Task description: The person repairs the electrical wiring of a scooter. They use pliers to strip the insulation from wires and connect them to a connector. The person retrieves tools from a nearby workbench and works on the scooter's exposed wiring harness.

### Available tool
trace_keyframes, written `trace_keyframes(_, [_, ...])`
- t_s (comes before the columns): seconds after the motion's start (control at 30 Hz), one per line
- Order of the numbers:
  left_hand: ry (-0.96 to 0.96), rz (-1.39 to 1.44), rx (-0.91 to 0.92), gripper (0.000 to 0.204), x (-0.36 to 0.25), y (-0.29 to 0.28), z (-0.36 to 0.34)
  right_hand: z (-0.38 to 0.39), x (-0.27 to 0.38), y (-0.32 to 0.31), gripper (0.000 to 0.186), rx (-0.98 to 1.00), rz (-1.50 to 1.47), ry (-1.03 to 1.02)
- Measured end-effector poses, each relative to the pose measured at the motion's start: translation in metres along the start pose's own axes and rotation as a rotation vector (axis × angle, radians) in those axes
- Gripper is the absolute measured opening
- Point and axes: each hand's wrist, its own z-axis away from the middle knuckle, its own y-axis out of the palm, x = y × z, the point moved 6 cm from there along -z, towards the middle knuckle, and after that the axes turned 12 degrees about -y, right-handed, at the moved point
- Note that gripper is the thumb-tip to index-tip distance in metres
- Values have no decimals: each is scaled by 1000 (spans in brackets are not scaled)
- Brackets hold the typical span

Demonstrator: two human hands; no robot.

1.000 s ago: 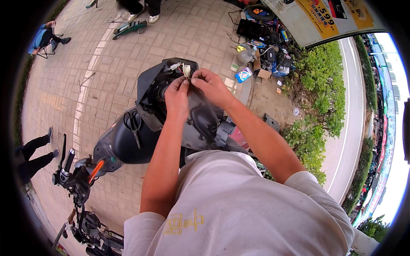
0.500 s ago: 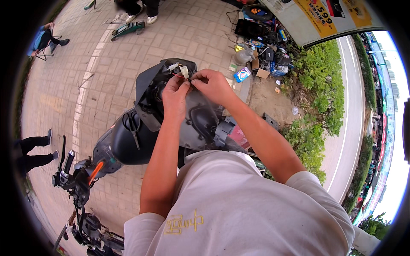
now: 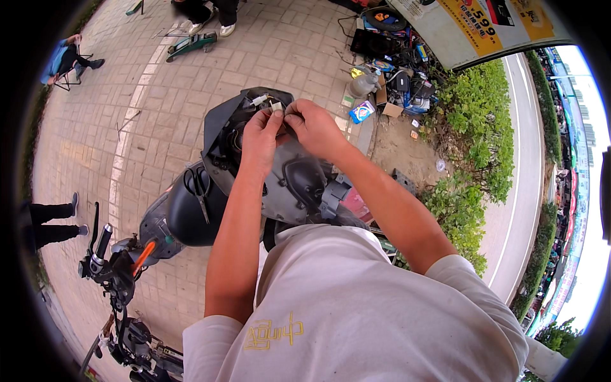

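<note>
A white plastic wire connector point(image 3: 276, 107) is pinched between the thumb and fingers of my left hand point(image 3: 259, 141). Close against it, my right hand point(image 3: 313, 129) has its fingertips pressed together; what lies in them is hidden, perhaps a wire. A second white connector point(image 3: 259, 100) sits just left of them on its wires. Both hands are over the opened dark tail section of a scooter point(image 3: 217, 130). On its black seat point(image 3: 181, 223) rests a pair of black-handled scissors point(image 3: 200, 188).
An orange-marked handlebar area point(image 3: 145, 258) is at the lower left, with another two-wheeler point(image 3: 137, 337) below. A green floor jack point(image 3: 192, 44) and people stand farther off. Tools and boxes point(image 3: 400, 89) are piled by the bushes point(image 3: 477, 121), under a printed sign board point(image 3: 490, 38).
My left thumb has moved up onto the white connector, covering more of it. The right hand has shifted slightly up and its fingers have curled in closer to the left hand.
</note>
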Motion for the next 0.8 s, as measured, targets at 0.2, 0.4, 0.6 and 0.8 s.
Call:
trace_keyframes(0.2, [-24, 95, 53, 18, 7, -1, 1, -11, 9, -10, 18, -90, -55, 1])
trace_keyframes(0.4, [-89, 251, 55, 17, 6, 0, 7, 11, -16, -10, 22, -142, -206, 232])
trace_keyframes(0.6, [-107, 258, 63, 16, -3, 8, 12, 12, 7, -7, 17, -103, 95, -38])
trace_keyframes(0.8, [-70, 148, 46, 21, -7, 12, 10, 10, 8, -13, 13, -53, 144, 43])
